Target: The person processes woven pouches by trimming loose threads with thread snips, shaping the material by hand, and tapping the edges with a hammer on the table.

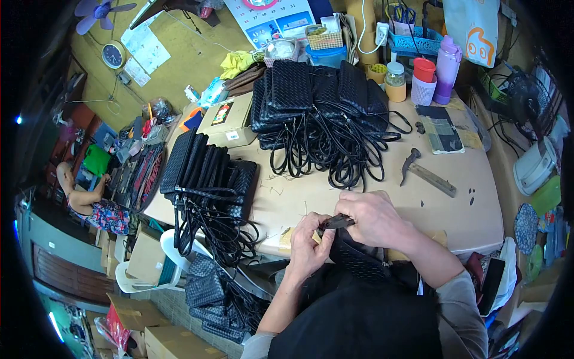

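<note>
1. From my remote view, the left hand [312, 242] pinches one end of a small dark piece [339, 222] between thumb and fingers. The right hand [373, 220] has its fingers curled on the other end. I can't make out whether the piece is a tool or part of a bag.
2. The black woven bag [357, 256] lies just below both hands, at the near edge of the surface [311, 194], over the person's lap.
3. I judge slipping the main risk: the pinch is small, and a hard pull or twist could send the fingers off the piece or pinch a fingertip.
4. The bag seems to have little beneath it but the lap, so it could slide off the edge if both hands let go.
5. Beyond the hands, a pile of woven bags [290, 84] trails looped straps [353, 161] towards them. A sleeve or finger catching a loop could drag bags down.
6. To the left, a second stack [194, 164] sits near the edge, its straps hanging over; a bump from the left elbow could tip it.
7. The hammer [427, 172] lies flat to the right, apart from the hands; a wide swing of the right forearm could knock it.
</note>
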The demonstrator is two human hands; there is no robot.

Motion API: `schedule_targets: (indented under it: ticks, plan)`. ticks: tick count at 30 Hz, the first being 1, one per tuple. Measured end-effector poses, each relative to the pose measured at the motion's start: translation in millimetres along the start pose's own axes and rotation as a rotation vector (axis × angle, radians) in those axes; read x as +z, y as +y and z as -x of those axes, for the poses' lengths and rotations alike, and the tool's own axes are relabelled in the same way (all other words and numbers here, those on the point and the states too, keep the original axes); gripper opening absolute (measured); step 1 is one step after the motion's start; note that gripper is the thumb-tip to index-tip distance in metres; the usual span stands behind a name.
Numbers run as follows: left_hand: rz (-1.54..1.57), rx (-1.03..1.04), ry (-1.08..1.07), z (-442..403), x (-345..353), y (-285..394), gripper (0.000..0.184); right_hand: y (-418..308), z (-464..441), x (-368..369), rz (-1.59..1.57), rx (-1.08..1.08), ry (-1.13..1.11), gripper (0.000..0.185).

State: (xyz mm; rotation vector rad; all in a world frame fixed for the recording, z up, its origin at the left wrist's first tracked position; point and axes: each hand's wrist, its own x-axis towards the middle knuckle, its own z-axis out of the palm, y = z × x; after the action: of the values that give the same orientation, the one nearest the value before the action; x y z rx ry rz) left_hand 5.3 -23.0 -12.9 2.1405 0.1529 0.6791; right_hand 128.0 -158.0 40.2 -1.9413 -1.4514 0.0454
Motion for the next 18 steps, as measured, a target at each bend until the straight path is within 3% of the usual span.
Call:
schedule_targets:
  ticks: [4,6,10,16,18]
  plan:
    - [0.131,-0.028,0.035,1.2,8.2,-7.0,0.012,4.8,0.9,3.1,-0.074,0.036,-0.005,0.013]
    - [0.266,-0.107,0.097,3.6,12.4,-9.5,0.011,18.0,1.9,17.5,-0.387,0.165,0.059,0.015]
    - [0.257,-0.156,0.128,3.8,15.8,-7.3,0.012,39.7,10.4,50.6,-0.509,0.236,0.139,0.014]
    - [0.284,-0.192,0.099,4.0,10.6,-8.6,0.012,47.4,13.3,47.2,-1.07,0.399,0.016,0.018]
    - [0.342,-0.184,0.065,5.5,9.3,-12.2,0.013,58.4,11.9,33.4,-1.343,0.502,-0.187,0.027]
